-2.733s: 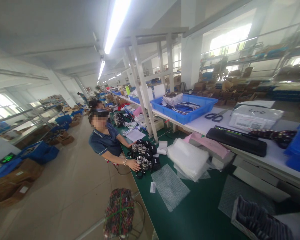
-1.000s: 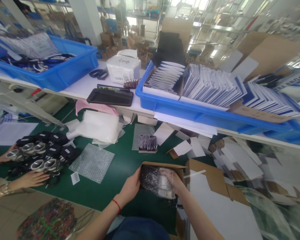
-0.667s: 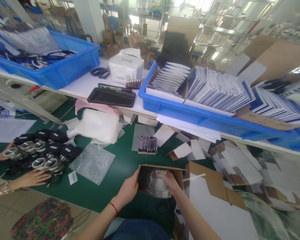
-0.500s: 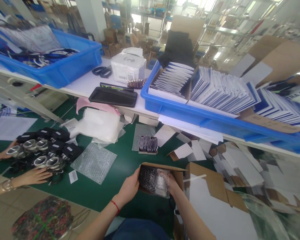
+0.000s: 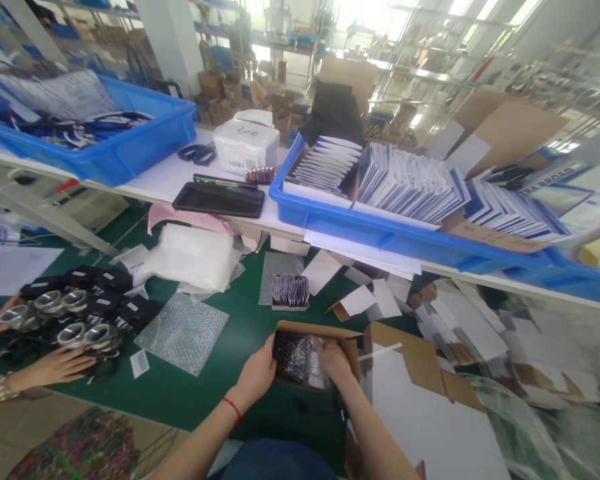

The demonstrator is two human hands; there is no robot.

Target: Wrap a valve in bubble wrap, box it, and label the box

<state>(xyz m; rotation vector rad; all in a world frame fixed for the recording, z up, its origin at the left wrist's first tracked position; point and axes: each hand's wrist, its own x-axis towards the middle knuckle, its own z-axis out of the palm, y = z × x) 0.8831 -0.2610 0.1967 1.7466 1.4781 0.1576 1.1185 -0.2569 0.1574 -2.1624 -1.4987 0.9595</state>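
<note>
My left hand grips the left wall of an open cardboard box, thumb at the rim and fingers partly hidden. In the box lies a dark item in bubble wrap; what it is inside the wrap cannot be made out. My right hand reaches into the box's right half, its fingers closed against the wrapped package, fingertips partly hidden. Just beyond the box stands a small carton of thin packets. A sheet of bubble wrap lies flat to the left.
At the left, a co-worker's hands touch black devices with metal rings. Flattened white boxes crowd the right side. A raised shelf carries blue bins, a black tray and a white package.
The wrapped package sits lower and more level inside the box. My right hand has moved from its right end further in over the top. The view has shifted slightly.
</note>
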